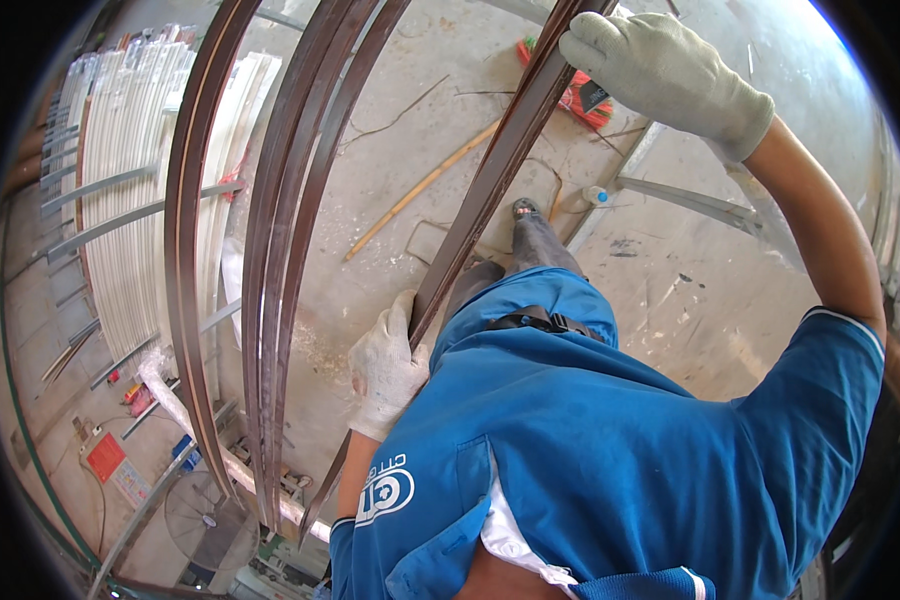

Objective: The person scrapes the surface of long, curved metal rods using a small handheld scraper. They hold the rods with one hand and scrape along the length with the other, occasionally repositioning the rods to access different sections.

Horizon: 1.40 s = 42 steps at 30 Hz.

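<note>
Both gloved hands are closed on one long brown strip (490,180) that runs slantwise across the body: the left hand (385,365) wraps it low by the hip, the right hand (660,70) grips it high, arm stretched out. Handling it well probably means keeping the two grips wide apart so the length does not whip or sag (it looks thin and springy). More brown strips (280,250) stand just to the left, near but apart, with white strips (130,200) beyond. The open floor (670,280) lies rightward, though a broom (580,95) and a stick (420,190) clutter it.
</note>
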Each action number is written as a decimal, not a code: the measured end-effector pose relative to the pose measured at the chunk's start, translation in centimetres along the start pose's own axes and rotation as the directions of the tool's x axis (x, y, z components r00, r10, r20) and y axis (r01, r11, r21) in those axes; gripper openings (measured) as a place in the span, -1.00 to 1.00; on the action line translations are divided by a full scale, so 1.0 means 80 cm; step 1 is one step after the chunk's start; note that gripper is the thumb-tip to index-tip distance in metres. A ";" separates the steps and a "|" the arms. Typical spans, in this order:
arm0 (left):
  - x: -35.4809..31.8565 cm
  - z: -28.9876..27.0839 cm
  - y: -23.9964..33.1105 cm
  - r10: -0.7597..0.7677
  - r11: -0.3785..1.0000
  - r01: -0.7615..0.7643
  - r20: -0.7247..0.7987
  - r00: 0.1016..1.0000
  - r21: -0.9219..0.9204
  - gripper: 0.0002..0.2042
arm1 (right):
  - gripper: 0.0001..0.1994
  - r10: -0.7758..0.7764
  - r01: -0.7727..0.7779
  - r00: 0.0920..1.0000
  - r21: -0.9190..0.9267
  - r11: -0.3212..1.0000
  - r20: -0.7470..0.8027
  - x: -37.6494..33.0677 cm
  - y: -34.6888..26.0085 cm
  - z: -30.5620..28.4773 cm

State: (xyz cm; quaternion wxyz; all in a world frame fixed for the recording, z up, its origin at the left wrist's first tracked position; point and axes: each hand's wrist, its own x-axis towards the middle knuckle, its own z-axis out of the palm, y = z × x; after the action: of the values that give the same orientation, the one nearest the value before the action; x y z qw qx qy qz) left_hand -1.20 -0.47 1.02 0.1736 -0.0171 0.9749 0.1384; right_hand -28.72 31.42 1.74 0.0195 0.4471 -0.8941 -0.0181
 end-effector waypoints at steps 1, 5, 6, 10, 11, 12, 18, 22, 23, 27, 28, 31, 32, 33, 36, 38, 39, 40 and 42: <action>0.000 0.000 0.000 0.005 1.000 -0.005 0.000 1.000 0.004 -0.51 | -0.70 -0.056 0.055 0.998 -0.038 0.998 -0.018 0.000 0.001 0.001; -0.001 0.001 0.001 -0.047 0.998 0.046 0.040 0.998 0.031 -0.50 | -0.90 -0.054 0.063 0.983 0.045 0.997 -0.176 0.003 0.006 -0.012; -0.002 0.001 0.002 -0.049 0.998 0.047 0.048 0.998 0.035 -0.49 | -0.89 -0.010 0.022 0.967 0.042 0.999 -0.254 0.005 0.006 -0.017; -0.003 0.002 0.004 -0.059 0.998 0.057 0.059 0.996 0.037 -0.46 | -0.83 0.087 0.014 0.951 0.322 0.947 -0.297 0.001 0.006 -0.036; -0.004 0.002 0.004 -0.064 0.998 0.062 0.059 0.996 0.030 -0.45 | -0.83 0.033 0.043 0.966 0.285 0.958 -0.258 0.001 0.005 -0.039; -0.004 0.002 0.003 -0.059 0.998 0.058 0.062 0.996 0.022 -0.43 | -0.83 -0.018 0.073 0.976 0.249 0.966 -0.216 -0.001 0.005 -0.040; -0.004 0.002 0.001 -0.055 0.998 0.054 0.074 0.996 0.016 -0.40 | -0.85 -0.135 0.145 0.981 0.059 0.988 -0.142 0.006 0.004 -0.035; -0.004 0.001 -0.001 -0.033 0.999 0.034 0.048 0.998 -0.011 -0.45 | -0.87 -0.136 0.134 0.989 -0.037 0.990 -0.053 0.015 0.004 -0.034; -0.004 0.001 -0.002 -0.031 0.999 0.032 0.032 0.999 -0.030 -0.46 | -0.86 -0.126 0.125 0.990 -0.018 0.992 -0.055 0.015 0.004 -0.035; -0.003 -0.001 -0.001 -0.013 0.994 0.015 0.019 1.000 -0.107 -0.51 | -0.84 -0.098 0.098 0.994 0.001 0.995 -0.049 0.012 0.000 -0.031; -0.002 -0.002 0.000 -0.017 0.991 0.019 0.012 1.000 -0.133 -0.53 | -0.83 -0.090 0.090 0.995 -0.011 0.996 -0.045 0.012 -0.001 -0.029; -0.003 -0.005 0.003 -0.042 0.990 0.046 0.033 0.999 -0.137 -0.56 | -0.86 -0.055 0.057 0.997 0.043 0.997 -0.046 0.016 -0.001 -0.021; -0.002 -0.007 0.003 -0.052 0.990 0.057 0.045 0.998 -0.126 -0.56 | -0.87 0.001 0.014 0.996 0.167 0.986 -0.091 0.018 0.002 -0.020; -0.002 -0.007 0.004 -0.045 0.992 0.050 0.042 0.998 -0.116 -0.56 | -0.87 0.061 -0.022 0.990 0.292 0.956 -0.128 0.020 0.004 -0.019; -0.001 -0.007 0.003 -0.026 0.995 0.028 0.027 0.999 -0.091 -0.57 | -0.88 0.204 -0.099 0.973 0.601 0.793 -0.108 0.024 0.015 -0.023; -0.001 -0.005 0.002 -0.028 0.997 0.030 0.027 0.999 -0.075 -0.57 | -0.87 0.171 -0.050 0.977 0.639 0.768 -0.128 0.022 0.020 -0.027; -0.001 -0.005 0.002 -0.020 0.996 0.021 0.014 1.000 -0.081 -0.57 | -0.87 0.105 0.018 0.979 0.585 0.811 -0.177 0.019 0.021 -0.029; -0.001 -0.004 0.002 -0.019 0.996 0.020 0.013 1.000 -0.086 -0.57 | -0.86 0.040 0.084 0.975 0.525 0.847 -0.220 0.016 0.022 -0.030; -0.002 -0.003 0.002 -0.027 0.994 0.029 0.014 1.000 -0.105 -0.58 | -0.84 0.023 0.056 0.990 0.546 0.836 -0.137 0.013 0.020 -0.034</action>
State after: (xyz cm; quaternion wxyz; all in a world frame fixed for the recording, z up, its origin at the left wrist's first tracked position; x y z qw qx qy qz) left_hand -1.14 -0.37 1.31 0.1805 -0.0390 0.9648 0.1874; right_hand -30.49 31.53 4.55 -0.0478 0.4420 -0.8543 0.2694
